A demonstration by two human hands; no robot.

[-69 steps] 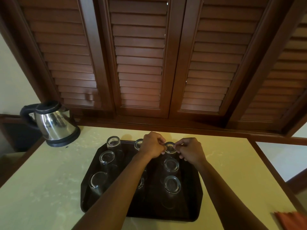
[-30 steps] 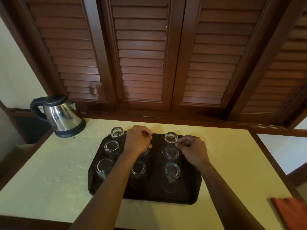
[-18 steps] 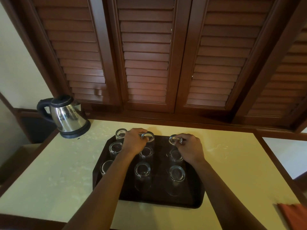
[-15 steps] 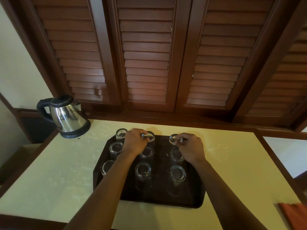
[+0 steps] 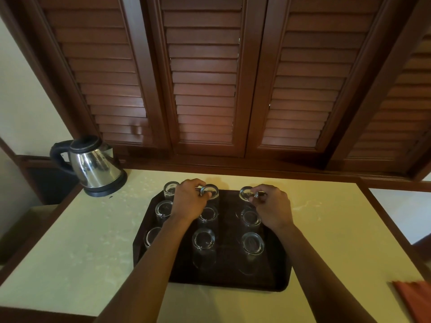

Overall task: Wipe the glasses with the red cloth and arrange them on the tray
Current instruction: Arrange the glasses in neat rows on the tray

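Glasses stand upside down in three rows on the dark tray point(image 5: 275, 282). Left hand point(image 5: 189, 203) now pinches the back middle glass point(image 5: 209, 191), having moved off the back right glass point(image 5: 246, 193), which the right hand point(image 5: 271, 209) pinches. Red cloth point(image 5: 417, 299) lies unused on the worktop point(image 5: 77, 248); arranging seems nearly finished.

Legible text, labels, brands, numbers, signs: none readable on the kettle point(image 5: 93, 166), the upturned glasses point(image 5: 204, 240), the tray point(image 5: 229, 279), the red cloth point(image 5: 417, 299), the surface point(image 5: 77, 248) or the louvred shutters point(image 5: 203, 73).
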